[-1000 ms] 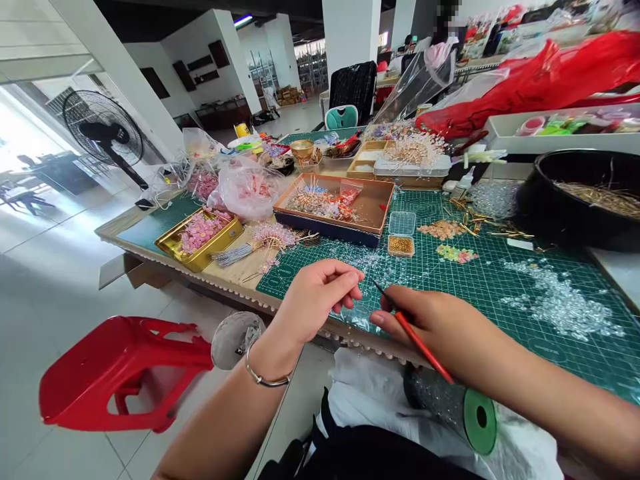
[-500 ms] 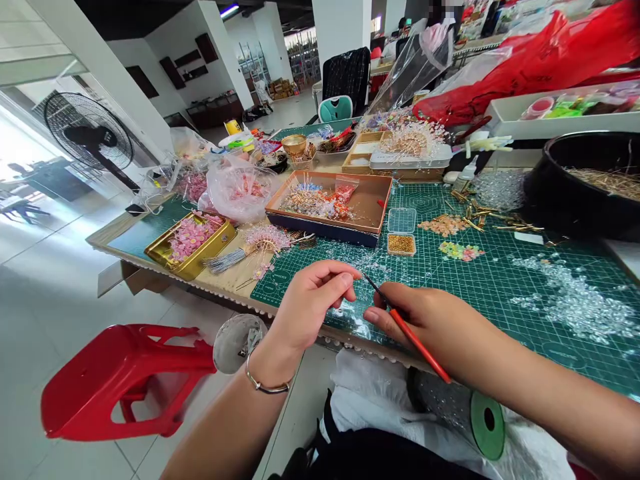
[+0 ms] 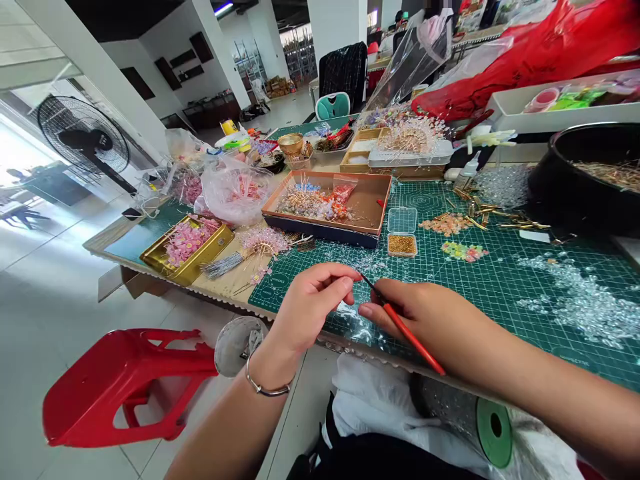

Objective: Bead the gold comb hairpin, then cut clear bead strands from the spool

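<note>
My left hand [image 3: 313, 303] is closed in a pinch above the front of the green cutting mat [image 3: 430, 313]. Whatever lies between its thumb and fingertips is too small to make out. In my right hand [image 3: 420, 310] is a pair of red-handled pliers [image 3: 407, 333], their thin dark jaws pointing at the left fingertips. The jaw tips seem to meet the left forefinger, though contact is hard to judge. Just beyond the hands, a small clear case of gold beads [image 3: 401, 245] stands with its lid raised. Clear beads [image 3: 580, 300] are scattered on the mat to the right.
Behind the hands sits a shallow box [image 3: 327, 230] of beaded sprays. Left of it are a gold tin [image 3: 200, 257] of pink flowers and a beaded comb [image 3: 263, 240]. A black bowl [image 3: 585, 193] stands at right. A red stool [image 3: 125, 387] is on the floor.
The view has shifted slightly. My right hand and the pliers have moved a little left, closer to the left hand, which keeps its pinch.
</note>
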The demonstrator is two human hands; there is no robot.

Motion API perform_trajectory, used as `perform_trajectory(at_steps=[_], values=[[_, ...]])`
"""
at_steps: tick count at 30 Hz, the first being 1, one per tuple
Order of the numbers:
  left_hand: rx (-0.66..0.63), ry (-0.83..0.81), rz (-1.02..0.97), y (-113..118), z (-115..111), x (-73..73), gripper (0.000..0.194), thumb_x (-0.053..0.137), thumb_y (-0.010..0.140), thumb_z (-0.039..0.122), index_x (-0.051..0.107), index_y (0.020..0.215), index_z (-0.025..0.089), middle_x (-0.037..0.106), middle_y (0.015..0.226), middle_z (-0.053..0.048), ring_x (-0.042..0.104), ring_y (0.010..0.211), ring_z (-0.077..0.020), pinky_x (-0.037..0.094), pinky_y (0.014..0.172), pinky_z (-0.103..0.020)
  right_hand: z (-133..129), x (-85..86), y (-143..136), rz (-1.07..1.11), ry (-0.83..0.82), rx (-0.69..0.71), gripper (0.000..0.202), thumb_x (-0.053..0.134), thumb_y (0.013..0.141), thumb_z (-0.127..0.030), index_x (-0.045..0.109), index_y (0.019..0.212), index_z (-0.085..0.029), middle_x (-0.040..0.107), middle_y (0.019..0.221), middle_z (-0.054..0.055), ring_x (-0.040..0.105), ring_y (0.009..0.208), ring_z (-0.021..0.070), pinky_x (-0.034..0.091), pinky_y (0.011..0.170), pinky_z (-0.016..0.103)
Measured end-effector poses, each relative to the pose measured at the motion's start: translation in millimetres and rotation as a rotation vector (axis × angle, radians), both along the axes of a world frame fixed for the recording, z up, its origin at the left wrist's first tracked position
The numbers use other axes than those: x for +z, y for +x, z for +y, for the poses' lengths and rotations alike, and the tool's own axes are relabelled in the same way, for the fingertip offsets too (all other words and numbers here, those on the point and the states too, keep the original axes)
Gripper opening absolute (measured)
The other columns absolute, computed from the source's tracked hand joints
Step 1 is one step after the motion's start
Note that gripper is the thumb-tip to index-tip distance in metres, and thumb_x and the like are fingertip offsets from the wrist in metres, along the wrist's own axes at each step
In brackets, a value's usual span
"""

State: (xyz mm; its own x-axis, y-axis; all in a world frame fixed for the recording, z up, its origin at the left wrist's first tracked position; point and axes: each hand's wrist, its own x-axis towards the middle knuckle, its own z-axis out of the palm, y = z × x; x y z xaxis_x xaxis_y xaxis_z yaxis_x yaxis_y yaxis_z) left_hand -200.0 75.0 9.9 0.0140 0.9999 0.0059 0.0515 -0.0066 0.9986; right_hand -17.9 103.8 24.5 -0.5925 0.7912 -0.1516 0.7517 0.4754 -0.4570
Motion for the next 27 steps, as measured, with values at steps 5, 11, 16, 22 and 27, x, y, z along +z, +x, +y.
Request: perform_trajectory(at_steps=[5,11,16,22,27], values=[[0.012,0.001,0.018,-2,6,-1.5,0.012,0.058,0.083,0.022,0.069,0.09,0.02,0.06,0.067,0.001,0.053,0.064,-0.009,0.037,0.057,-0.02,7,-4.6,0,-0.027,0.088,0.009,0.048,0.026,0.088,-0.065,0.051,0.082,-0.025,0.062,0.064,0.001,0.057,0.057,0.0189,0.029,0.049,0.026],[0.028,-0.038,0.033,-5,17,-8.1,0.014,0.057,0.083,0.024,0.068,0.09,0.018,0.058,0.065,0.001,0.047,0.058,-0.0078,0.033,0.052,-0.02,24,-11.6,-7,-0.062,0.189,0.031,0.049,0.025,0.089,-0.063,0.049,0.077,-0.023,0.061,0.062,0.003,0.056,0.055,0.0192,0.025,0.048,0.026],[0.022,-0.157,-0.05,-7,23,-10.6,0.016,0.058,0.081,0.026,0.066,0.091,0.016,0.058,0.066,0.001,0.044,0.053,-0.006,0.028,0.046,-0.018,42,-19.5,-10,0.021,0.212,0.017,0.044,0.033,0.089,-0.06,0.055,0.086,-0.022,0.06,0.062,0.003,0.055,0.055,0.0162,0.028,0.048,0.025],[-0.126,-0.287,-0.154,-3,10,3.1,0.014,0.062,0.08,0.024,0.067,0.086,0.013,0.061,0.065,-0.001,0.048,0.05,-0.0042,0.026,0.041,-0.016,27,-7.0,-1,0.309,0.194,0.002,0.032,0.046,0.087,-0.048,0.06,0.098,-0.021,0.058,0.063,-0.001,0.046,0.053,0.0107,0.033,0.053,0.023],[-0.251,-0.331,-0.278,4,-7,12.4,0.017,0.063,0.082,0.03,0.064,0.086,0.014,0.065,0.068,-0.002,0.055,0.051,-0.0065,0.04,0.046,-0.017,5,11.1,10,0.435,0.137,0.051,0.024,0.049,0.085,-0.04,0.058,0.08,-0.019,0.055,0.063,-0.001,0.045,0.057,0.01,0.036,0.055,0.023]])
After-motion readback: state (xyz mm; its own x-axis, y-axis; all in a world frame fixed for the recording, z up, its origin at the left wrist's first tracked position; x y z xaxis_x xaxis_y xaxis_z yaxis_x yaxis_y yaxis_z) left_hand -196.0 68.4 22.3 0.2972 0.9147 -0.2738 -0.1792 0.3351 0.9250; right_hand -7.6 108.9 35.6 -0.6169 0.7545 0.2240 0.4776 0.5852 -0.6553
